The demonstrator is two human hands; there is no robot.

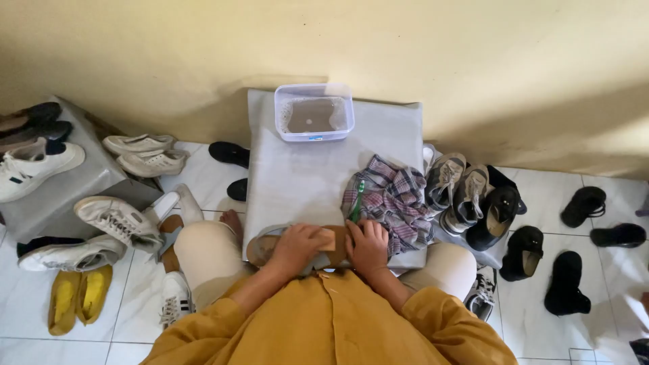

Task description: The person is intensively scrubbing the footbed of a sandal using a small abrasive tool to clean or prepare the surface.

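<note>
Landmark: grey board (297,176), flat w/ far end at the wall; all places given rel. to it.
Sandal: brown sandal (270,245) lay across near edge of board, just in front of person's body, sole side hard to tell.
Left hand: left hand (295,249) was on top of sandal, fingers curled round a small tan block (327,239), prob. a sponge or brush; gripping it, pressed to sandal.
Right hand: right hand (368,247) sat at near-right of board, fingers bent down over sandal's end, steadying it; full grip can't be told.
Toothbrush: green toothbrush (356,201) lay just past right hand, on the cloth, not held.
Cloth: plaid cloth (392,199) bunched on right half of board, touching right hand.
Tub: clear plastic tub (314,111) w/ cloudy water stood at far end of board, apart from hands.
Done so far: judged early-to-mid; one sandal under scrub, no clearly finished pair set apart.
Left to do: judged most of it; sneakers (456,186) and black shoes right of board, white sneakers (118,220) and yellow slippers (80,294) left of board all lay untouched.
Wet or dry: can't tell whether sandal was wet yet.
</note>
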